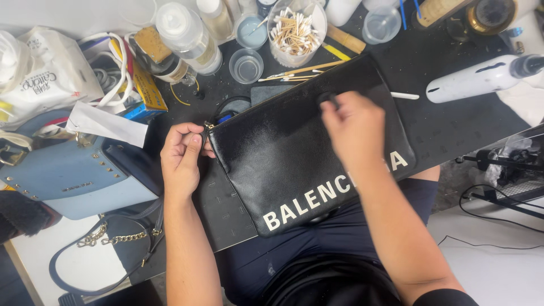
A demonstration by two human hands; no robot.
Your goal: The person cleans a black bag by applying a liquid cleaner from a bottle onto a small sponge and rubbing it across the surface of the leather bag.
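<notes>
Seen from above, one person's two bare hands work on one flat black leather pouch (283, 153) with white lettering, lying tilted on a dark work mat (442, 124) and reaching over its near edge above the lap. At the pouch's upper left corner, the left hand (182, 160) has its fingers curled shut, pinching the corner by the zip end. Resting on the pouch's upper middle, the right hand (356, 129) has its fingertips closed on a small dark pad (328, 100) pressed against the leather. Left of the pouch lies one pale blue studded handbag (73, 175) with one chain strap (113, 238). Along the far side stand one clear cup of cotton swabs (294, 31), three small clear plastic cups (246, 65) and one clear squeeze bottle (187, 37). One white bottle (481, 79) lies on its side at the right, and one loose swab (403, 96) rests just beside the pouch.
</notes>
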